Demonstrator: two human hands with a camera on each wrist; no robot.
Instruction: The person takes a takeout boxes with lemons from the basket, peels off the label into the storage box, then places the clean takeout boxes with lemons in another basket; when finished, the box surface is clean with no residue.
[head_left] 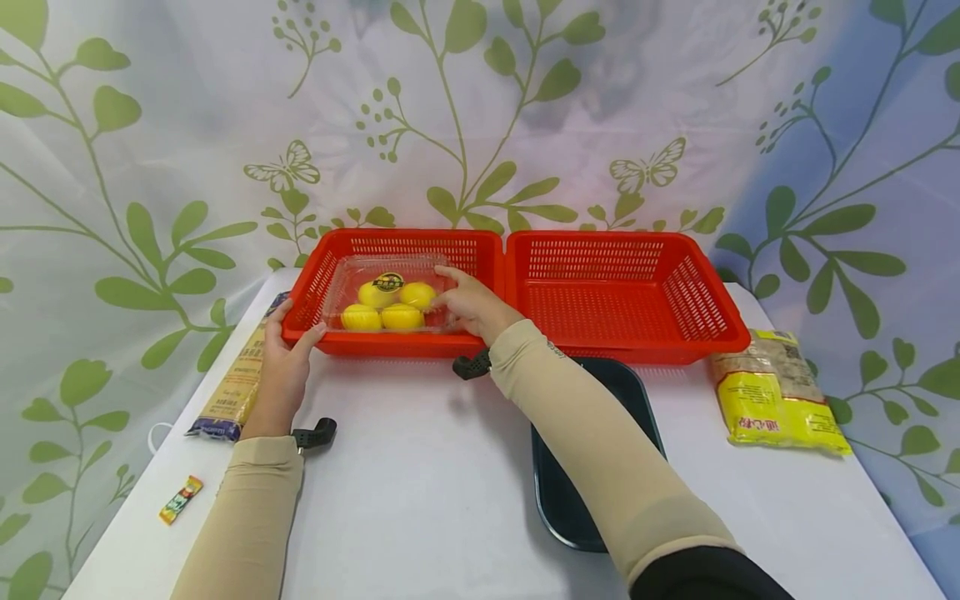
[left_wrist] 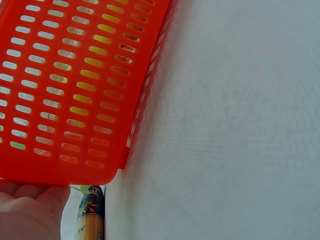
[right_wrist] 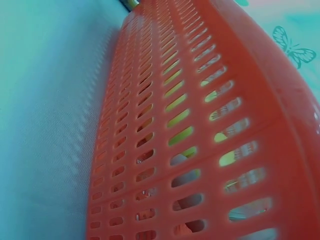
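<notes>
In the head view a clear plastic box (head_left: pixel 341 287) with several yellow rounded pieces and a dark round label sits tilted in the left red basket (head_left: pixel 412 343). The right hand (head_left: pixel 476 304) reaches over the basket's right part and grips the box's right end, its fingers spread along that end. At the basket's left end, the left hand (head_left: pixel 288 358) holds the rim, thumb tip near the box's left front corner. In the left wrist view the left hand (left_wrist: pixel 32 212) shows at the basket's edge. Through the slots of the red basket (right_wrist: pixel 150 125), the right wrist view shows yellow.
A second red basket (head_left: pixel 600 304) adjoins on the right. Below the right forearm lies a dark tray (head_left: pixel 551 492). Yellow bags flank the baskets: a long packet (head_left: pixel 236 383) at left, a bag (head_left: pixel 780 396) at right. A small wrapped snack (head_left: pixel 181 500) lies front left.
</notes>
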